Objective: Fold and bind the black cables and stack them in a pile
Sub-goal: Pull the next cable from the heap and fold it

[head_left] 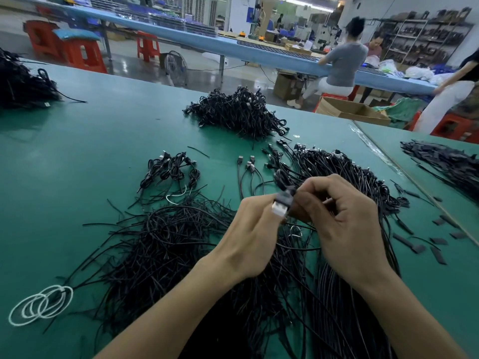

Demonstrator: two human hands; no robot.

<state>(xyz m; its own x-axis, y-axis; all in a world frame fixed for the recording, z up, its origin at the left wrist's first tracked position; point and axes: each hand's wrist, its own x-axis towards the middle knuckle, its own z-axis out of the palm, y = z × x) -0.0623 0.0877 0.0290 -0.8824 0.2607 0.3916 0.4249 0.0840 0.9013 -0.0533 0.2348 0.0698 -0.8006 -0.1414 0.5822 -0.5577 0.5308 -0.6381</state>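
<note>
Over the table (77, 156) | left hand (248, 234) pinches black cable (285, 194) at plug | right hand (344, 216) grips it too (folds hidden, blurred)

Plug (280, 206) between left hand (248, 229) and right hand (344, 218) is motion-blurred. Right fingers (329, 193) hide how the cable (280, 178) is folded. Far-left cable pile (23, 84) is cut off by the frame edge.

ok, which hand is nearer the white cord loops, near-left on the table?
Left. The left hand is right of the white cord loops and farther back; the right hand is farther right still, beyond the left. Both grip one black cable.
</note>
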